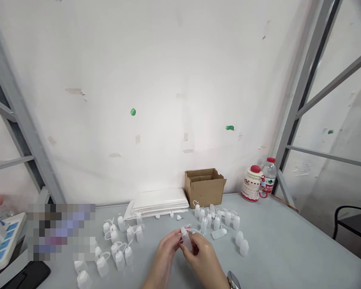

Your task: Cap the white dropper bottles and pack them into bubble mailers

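Observation:
My left hand (167, 249) and my right hand (205, 257) meet near the table's front, both closed around one small translucent white plastic squeeze bottle (187, 240). The bottle stands tilted between the fingers, its narrow top pointing up, and a thin white strap shows beside it. Just beyond my right hand is a cluster of similar bottles (216, 223), most upright, with one bottle (219, 233) lying on its side. To the left of my left hand stand several more such bottles (119, 261) with looped straps. My fingers hide the held bottle's lower part.
Behind the bottles are a stack of white flat packs (159, 200) and an open cardboard box (206, 190). Small white caps (178, 217) lie before the stack. A red-lidded jug (252, 184) and water bottle (269, 176) stand back right; a phone (28, 276) and power strip (13, 237) lie left.

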Demonstrator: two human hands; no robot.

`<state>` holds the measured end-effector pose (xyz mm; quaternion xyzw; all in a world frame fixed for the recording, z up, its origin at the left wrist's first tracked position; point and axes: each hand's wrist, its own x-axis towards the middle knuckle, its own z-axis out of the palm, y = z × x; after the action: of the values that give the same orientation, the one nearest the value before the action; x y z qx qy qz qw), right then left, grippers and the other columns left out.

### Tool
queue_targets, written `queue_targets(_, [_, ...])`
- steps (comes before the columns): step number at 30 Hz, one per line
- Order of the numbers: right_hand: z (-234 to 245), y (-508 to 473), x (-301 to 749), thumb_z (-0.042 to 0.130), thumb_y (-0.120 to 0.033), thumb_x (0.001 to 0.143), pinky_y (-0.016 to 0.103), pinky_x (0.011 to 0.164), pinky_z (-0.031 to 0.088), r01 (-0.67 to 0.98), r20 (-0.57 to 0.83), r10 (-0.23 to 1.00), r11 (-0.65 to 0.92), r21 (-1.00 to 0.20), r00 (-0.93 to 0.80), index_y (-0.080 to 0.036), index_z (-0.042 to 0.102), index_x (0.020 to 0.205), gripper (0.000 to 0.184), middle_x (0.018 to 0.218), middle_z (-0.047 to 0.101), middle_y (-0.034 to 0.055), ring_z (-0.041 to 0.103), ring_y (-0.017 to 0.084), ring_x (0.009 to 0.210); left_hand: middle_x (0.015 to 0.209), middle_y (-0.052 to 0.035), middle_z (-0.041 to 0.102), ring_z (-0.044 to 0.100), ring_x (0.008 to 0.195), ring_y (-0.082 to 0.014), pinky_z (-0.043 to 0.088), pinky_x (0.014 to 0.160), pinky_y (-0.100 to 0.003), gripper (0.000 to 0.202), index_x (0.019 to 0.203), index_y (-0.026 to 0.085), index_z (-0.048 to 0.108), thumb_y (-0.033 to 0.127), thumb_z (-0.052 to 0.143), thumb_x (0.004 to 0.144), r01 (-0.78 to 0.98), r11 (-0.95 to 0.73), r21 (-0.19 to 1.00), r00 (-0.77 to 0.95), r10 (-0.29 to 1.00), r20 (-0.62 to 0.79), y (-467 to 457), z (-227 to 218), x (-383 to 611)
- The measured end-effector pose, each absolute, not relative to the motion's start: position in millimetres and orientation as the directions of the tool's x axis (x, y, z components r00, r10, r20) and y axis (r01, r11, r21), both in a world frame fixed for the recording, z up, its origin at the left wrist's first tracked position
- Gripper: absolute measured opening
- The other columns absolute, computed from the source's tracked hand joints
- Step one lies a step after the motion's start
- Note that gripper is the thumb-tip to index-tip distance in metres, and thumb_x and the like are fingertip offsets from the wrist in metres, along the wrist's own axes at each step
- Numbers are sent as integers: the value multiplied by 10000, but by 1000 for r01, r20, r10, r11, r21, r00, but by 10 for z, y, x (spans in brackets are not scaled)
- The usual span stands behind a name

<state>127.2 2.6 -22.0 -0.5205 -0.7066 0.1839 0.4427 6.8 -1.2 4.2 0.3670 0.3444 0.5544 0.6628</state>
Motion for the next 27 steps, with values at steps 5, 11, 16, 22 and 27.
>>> queue_targets(5, [-227,18,1273,506,-271,810,253,557,440,557,525,844,490,-671,-110,-189,625,862,153,735,650,54,552,153,582,978,-99,692,526,1051,-292,335,943,-398,264,831,155,710,311,652,627,-536,178,825,197,977,-83,-21,18,93])
queue_targets(11, [-283,14,1275,476,-326,844,299,635,478,579,575,811,523,-626,-111,-185,626,878,208,799,663,97,611,204,711,1005,-88,673,511,1073,-272,331,940,-382,260,880,163,687,299,606,674,-557,219,801,254,963,-87,-28,3,104])
queue_targets(16, [-349,19,1277,465,-326,851,305,648,492,607,608,786,539,-584,-114,-191,630,895,218,811,666,92,616,203,728,985,-76,669,529,1038,-250,360,900,-350,243,912,166,673,264,573,714,-539,201,818,279,959,-51,-46,33,110])
queue_targets(22, [-414,22,1278,435,-296,865,293,615,495,695,666,730,559,-452,-153,-173,602,989,242,800,663,91,618,202,712,898,-55,681,549,973,-234,375,846,-316,207,850,167,682,250,586,688,-496,179,850,246,967,-60,-48,60,115])
queue_targets(27, [-494,23,1251,403,-268,870,295,589,482,730,703,684,580,-361,-196,-181,604,919,224,725,632,80,604,205,678,752,-22,680,577,828,-205,395,751,-284,160,768,175,694,243,616,646,-448,139,883,164,984,-72,-60,41,123])
